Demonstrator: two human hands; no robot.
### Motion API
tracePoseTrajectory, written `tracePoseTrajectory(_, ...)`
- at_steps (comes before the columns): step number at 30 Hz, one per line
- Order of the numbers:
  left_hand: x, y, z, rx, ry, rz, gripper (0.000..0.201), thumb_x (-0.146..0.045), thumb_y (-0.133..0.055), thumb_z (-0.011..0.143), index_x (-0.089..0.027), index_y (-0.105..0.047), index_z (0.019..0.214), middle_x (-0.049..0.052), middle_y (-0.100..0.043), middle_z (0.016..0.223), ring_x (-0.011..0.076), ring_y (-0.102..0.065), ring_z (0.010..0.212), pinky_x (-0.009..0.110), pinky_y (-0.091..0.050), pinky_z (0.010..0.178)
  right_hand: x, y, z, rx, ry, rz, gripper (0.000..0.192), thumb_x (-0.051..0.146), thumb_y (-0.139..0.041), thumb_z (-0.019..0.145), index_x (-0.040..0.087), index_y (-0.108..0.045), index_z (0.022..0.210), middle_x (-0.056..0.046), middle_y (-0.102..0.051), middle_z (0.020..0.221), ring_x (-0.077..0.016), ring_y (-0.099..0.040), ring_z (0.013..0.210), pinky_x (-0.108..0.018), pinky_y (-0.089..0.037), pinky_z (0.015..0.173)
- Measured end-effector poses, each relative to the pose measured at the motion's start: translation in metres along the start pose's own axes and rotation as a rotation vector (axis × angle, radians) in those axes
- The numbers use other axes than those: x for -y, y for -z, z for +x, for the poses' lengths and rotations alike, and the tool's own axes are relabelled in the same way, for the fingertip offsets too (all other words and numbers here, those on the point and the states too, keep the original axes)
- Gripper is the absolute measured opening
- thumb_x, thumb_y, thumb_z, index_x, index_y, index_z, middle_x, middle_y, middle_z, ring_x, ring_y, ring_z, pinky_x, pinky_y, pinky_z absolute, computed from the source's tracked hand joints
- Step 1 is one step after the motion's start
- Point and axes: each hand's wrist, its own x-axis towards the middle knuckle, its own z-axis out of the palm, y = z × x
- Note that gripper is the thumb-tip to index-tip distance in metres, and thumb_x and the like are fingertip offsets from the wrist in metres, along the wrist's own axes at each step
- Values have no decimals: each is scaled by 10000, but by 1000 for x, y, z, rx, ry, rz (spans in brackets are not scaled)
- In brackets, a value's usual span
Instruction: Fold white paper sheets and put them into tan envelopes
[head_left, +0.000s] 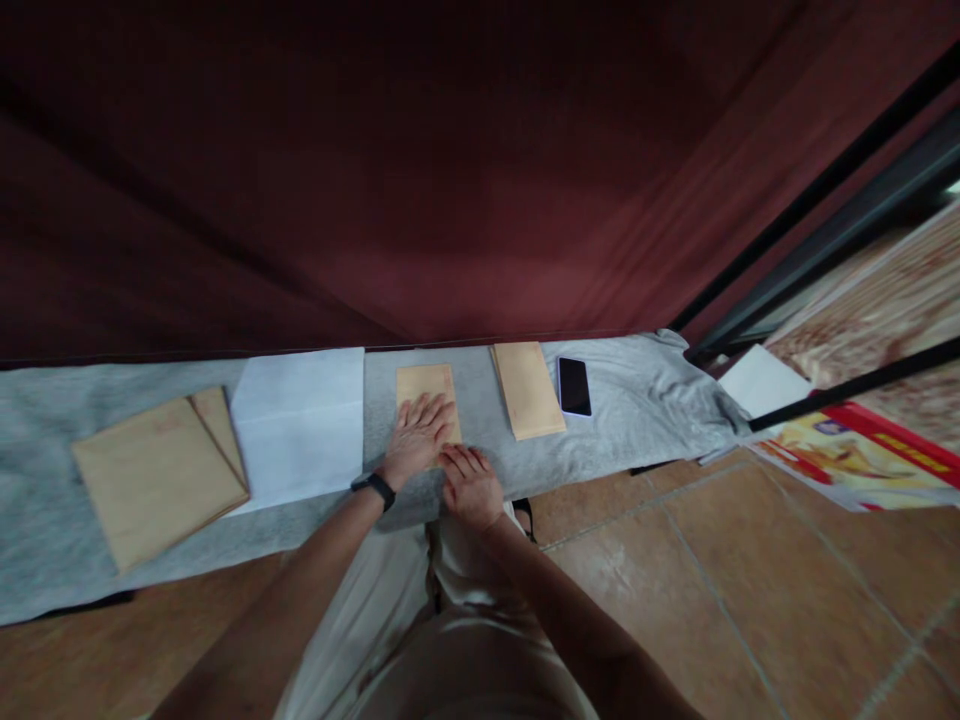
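Dim light over a dark red backdrop, grey cloth-covered ledge and brown tiled floor.

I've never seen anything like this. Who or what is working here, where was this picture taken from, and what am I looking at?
There is no machine here: these are a person's bare hands. The one picture comes from a camera worn on that person's head, looking forward and down, so you see their own arms reaching away.

A grey cloth covers the long surface. From left to right lie large brown envelopes, white paper, a small brown envelope, more small envelopes and a phone.

The left hand lies flat on the small brown envelope; the right hand is at its lower right corner. Whether those fingers pinch it, I cannot tell.
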Motion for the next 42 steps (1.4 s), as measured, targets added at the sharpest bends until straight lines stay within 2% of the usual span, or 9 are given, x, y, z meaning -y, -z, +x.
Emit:
tracePoseTrajectory(7,-4,-3,-19,-7,-65,3,533,-338,-288,1048,-285,-422,1560,-9,-359,1658,241,-197,1577,510,-145,1280,1,1,0,-2,5,-6,433,185,-568,905,185,-624,1334,-112,-636,1391,-237,-537,1326,-415,-383,1162)
tracePoseTrajectory(17,-12,-3,-46,-55,-48,-36,539,-303,-283,1046,-230,-431,1559,34,-403,1631,211,-266,1557,462,-222,1282,1,3,-1,-16,32,-32,323,181,-566,920,205,-652,1231,-103,-652,1314,-225,-555,1271,-396,-393,1150)
tracePoseTrajectory(23,-13,4,-76,-82,-93,-26,540,-291,-336,1026,-211,-447,1548,53,-410,1624,223,-298,1545,475,-255,1276,1,4,0,-14,20,-3,290,160,-560,921,199,-635,1199,-96,-666,1268,-204,-572,1241,-375,-398,1146)
tracePoseTrajectory(28,-16,12,-96,-118,-150,-22,524,-357,-385,1024,-190,-506,1506,88,-482,1573,244,-397,1496,486,-281,1268,2,5,1,-17,28,12,310,171,-566,917,205,-628,1219,-93,-675,1239,-203,-578,1232,-369,-411,1133)
tracePoseTrajectory(31,-15,12,-99,-121,-188,-7,525,-369,-401,1017,-198,-514,1500,95,-485,1568,251,-425,1480,500,-289,1265,2,6,2,-29,8,21,334,145,-584,880,213,-636,1202,-77,-684,1218,-202,-593,1198,-359,-430,1111)
tracePoseTrajectory(36,-12,5,-95,-132,-212,42,531,-391,-416,1008,-236,-498,1509,61,-454,1590,263,-419,1483,535,-311,1252,3,7,7,-58,-108,89,269,134,-612,843,237,-664,1085,-47,-711,1163,-203,-635,1111,-343,-465,1051)
tracePoseTrajectory(42,-5,-5,-93,-159,-247,65,598,-391,-450,987,-256,-400,1567,45,-418,1611,279,-383,1504,588,-348,1218,4,7,13,-117,-218,211,243,100,-549,869,254,-684,1000,-33,-732,1118,-192,-667,1070,-344,-474,1019)
